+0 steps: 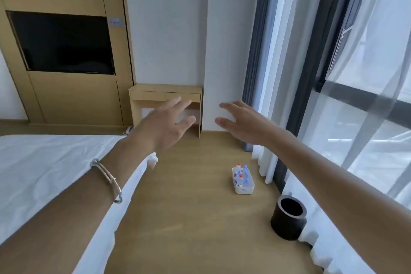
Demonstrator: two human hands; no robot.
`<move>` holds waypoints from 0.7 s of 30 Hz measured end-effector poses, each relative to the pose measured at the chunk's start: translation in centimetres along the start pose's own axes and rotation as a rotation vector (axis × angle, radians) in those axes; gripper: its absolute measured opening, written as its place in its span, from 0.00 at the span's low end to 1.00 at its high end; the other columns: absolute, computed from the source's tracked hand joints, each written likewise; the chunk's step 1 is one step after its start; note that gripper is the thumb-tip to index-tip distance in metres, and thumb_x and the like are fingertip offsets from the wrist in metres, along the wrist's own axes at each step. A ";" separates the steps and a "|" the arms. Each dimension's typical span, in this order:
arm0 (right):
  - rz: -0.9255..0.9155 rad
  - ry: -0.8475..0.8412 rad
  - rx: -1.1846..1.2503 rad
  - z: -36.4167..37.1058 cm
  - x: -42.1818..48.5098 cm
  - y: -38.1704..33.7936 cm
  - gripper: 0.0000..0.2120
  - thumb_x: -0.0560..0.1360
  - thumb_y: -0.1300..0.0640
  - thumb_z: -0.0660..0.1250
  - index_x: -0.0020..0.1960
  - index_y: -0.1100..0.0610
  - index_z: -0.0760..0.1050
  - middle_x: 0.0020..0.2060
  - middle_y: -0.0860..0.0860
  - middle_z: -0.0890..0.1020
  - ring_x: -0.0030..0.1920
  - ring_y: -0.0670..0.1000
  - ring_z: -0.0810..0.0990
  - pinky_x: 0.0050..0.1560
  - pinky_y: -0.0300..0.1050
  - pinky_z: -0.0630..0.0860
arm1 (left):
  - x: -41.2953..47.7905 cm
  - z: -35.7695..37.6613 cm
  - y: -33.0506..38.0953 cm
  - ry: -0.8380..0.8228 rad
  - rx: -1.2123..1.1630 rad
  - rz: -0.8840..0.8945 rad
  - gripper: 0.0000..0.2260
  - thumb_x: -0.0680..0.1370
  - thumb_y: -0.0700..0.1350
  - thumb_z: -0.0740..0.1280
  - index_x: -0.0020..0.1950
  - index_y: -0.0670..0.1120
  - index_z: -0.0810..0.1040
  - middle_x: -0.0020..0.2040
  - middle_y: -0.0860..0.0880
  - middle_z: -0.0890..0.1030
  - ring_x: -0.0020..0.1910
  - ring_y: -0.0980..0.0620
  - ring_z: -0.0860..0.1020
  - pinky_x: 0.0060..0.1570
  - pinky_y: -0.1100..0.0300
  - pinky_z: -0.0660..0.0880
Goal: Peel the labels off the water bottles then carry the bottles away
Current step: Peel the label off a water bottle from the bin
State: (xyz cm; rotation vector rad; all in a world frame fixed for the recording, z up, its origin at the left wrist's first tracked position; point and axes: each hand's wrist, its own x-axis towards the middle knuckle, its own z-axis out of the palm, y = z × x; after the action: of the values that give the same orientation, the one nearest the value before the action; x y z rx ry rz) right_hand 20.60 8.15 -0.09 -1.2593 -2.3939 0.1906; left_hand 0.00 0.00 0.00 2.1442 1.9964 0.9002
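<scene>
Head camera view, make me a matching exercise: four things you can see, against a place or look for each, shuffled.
1 water bottles
2 bracelet
3 bin
4 desk

a against the far wall
b round the left forearm
c standing in the white basket
d black, open at the top

Pairs: 1-c, 2-b, 3-d, 4-a.
</scene>
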 end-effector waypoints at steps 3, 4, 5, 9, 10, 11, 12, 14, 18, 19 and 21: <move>-0.025 -0.030 -0.027 1.6 3.3 -2.7 0.29 0.79 0.38 0.57 0.77 0.47 0.58 0.74 0.47 0.62 0.70 0.52 0.68 0.67 0.50 0.68 | 1.4 -1.7 -4.1 0.041 0.012 -0.027 0.24 0.81 0.57 0.56 0.77 0.57 0.58 0.79 0.55 0.54 0.77 0.53 0.54 0.73 0.52 0.55; -0.031 -0.062 -0.040 2.2 4.3 -3.9 0.29 0.79 0.39 0.57 0.77 0.47 0.57 0.75 0.47 0.62 0.71 0.52 0.67 0.67 0.51 0.68 | 1.9 -2.3 -5.5 0.037 0.011 -0.038 0.24 0.81 0.57 0.56 0.77 0.56 0.58 0.79 0.55 0.55 0.77 0.53 0.55 0.73 0.52 0.55; -0.048 -0.072 -0.047 2.8 5.5 -4.9 0.29 0.79 0.39 0.56 0.77 0.48 0.57 0.75 0.47 0.61 0.71 0.52 0.67 0.68 0.52 0.68 | 2.5 -2.8 -6.9 0.042 0.008 -0.037 0.24 0.81 0.57 0.56 0.77 0.56 0.58 0.79 0.54 0.55 0.77 0.53 0.55 0.72 0.52 0.56; -0.076 -0.089 -0.065 4.9 9.3 -8.5 0.29 0.80 0.39 0.55 0.78 0.47 0.56 0.76 0.47 0.60 0.70 0.52 0.68 0.67 0.51 0.68 | 4.6 -3.8 -11.5 0.060 -0.014 -0.043 0.24 0.81 0.57 0.56 0.77 0.56 0.58 0.79 0.54 0.56 0.77 0.52 0.55 0.72 0.51 0.57; -0.078 -0.102 -0.068 5.6 9.9 -9.1 0.29 0.80 0.39 0.55 0.78 0.47 0.55 0.76 0.46 0.60 0.70 0.52 0.69 0.66 0.50 0.68 | 4.9 -3.7 -12.5 0.056 -0.025 -0.045 0.24 0.81 0.57 0.56 0.77 0.56 0.58 0.79 0.54 0.56 0.77 0.52 0.55 0.72 0.51 0.57; -0.081 -0.117 -0.079 6.2 10.5 -9.6 0.29 0.80 0.39 0.55 0.78 0.47 0.55 0.76 0.47 0.60 0.69 0.52 0.69 0.65 0.49 0.69 | 5.3 -3.6 -13.5 0.053 -0.030 -0.046 0.24 0.81 0.57 0.55 0.77 0.56 0.58 0.79 0.54 0.56 0.77 0.52 0.55 0.72 0.51 0.57; -0.086 -0.131 -0.095 6.8 11.1 -9.9 0.29 0.80 0.39 0.55 0.78 0.47 0.55 0.76 0.47 0.60 0.69 0.52 0.69 0.64 0.49 0.69 | 5.7 -3.5 -14.4 0.046 -0.031 -0.049 0.24 0.81 0.57 0.55 0.77 0.56 0.59 0.79 0.54 0.56 0.77 0.53 0.55 0.72 0.51 0.57; -0.088 -0.139 -0.124 7.5 12.1 -9.9 0.29 0.80 0.39 0.55 0.78 0.47 0.55 0.75 0.47 0.60 0.69 0.52 0.70 0.64 0.49 0.69 | 6.5 -3.1 -15.8 0.030 -0.030 -0.049 0.24 0.81 0.57 0.55 0.77 0.55 0.59 0.79 0.53 0.56 0.77 0.53 0.55 0.72 0.51 0.58; -0.043 -0.105 -0.123 8.0 14.3 -8.3 0.29 0.80 0.39 0.55 0.78 0.48 0.56 0.75 0.48 0.61 0.69 0.51 0.69 0.63 0.47 0.67 | 8.9 -2.1 -17.1 0.012 -0.062 -0.042 0.24 0.81 0.57 0.56 0.77 0.55 0.60 0.78 0.54 0.57 0.77 0.53 0.56 0.72 0.51 0.58; -0.025 -0.104 -0.119 8.2 14.7 -7.7 0.29 0.80 0.40 0.55 0.78 0.49 0.56 0.75 0.48 0.61 0.69 0.52 0.69 0.63 0.47 0.67 | 9.7 -1.5 -17.2 0.002 -0.070 -0.035 0.24 0.81 0.56 0.56 0.77 0.55 0.60 0.78 0.54 0.57 0.77 0.53 0.57 0.72 0.51 0.58; 0.021 -0.123 -0.107 9.0 15.2 -6.4 0.29 0.80 0.40 0.56 0.78 0.48 0.56 0.75 0.48 0.61 0.70 0.52 0.69 0.65 0.49 0.68 | 11.2 -0.1 -17.3 -0.032 -0.077 -0.016 0.24 0.81 0.57 0.56 0.77 0.55 0.60 0.78 0.54 0.57 0.76 0.53 0.58 0.73 0.50 0.58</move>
State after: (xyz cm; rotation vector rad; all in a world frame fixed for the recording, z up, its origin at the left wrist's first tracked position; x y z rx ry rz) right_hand 4.37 17.51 -1.51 -1.3573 -2.5264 0.1519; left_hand -15.61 12.99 -3.38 2.0865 1.9284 0.9182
